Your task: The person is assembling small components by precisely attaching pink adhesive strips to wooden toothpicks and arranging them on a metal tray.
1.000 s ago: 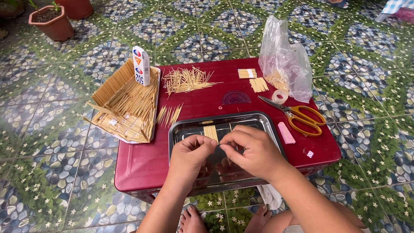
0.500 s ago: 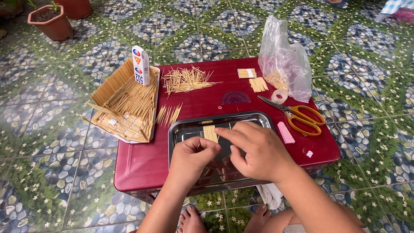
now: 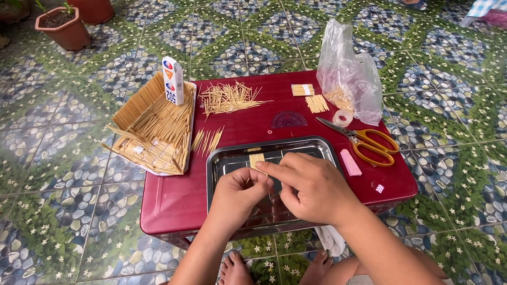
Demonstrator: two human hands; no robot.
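Head view: the left hand (image 3: 240,191) and right hand (image 3: 311,184) meet over the shallow rectangular steel tray (image 3: 224,161), fingers closed in a pinch on a small flat panel of pale wooden sticks (image 3: 256,160) that stands just beyond the fingertips, over the tray. Step in hand looks like pressing sticks edge to edge into the panel; the next move likely calls for a steady pinch and exact alignment. Loose pale sticks (image 3: 228,98) and yellow-handled scissors (image 3: 364,140) lie well beyond the fingers on the dark red plastic table (image 3: 174,203).
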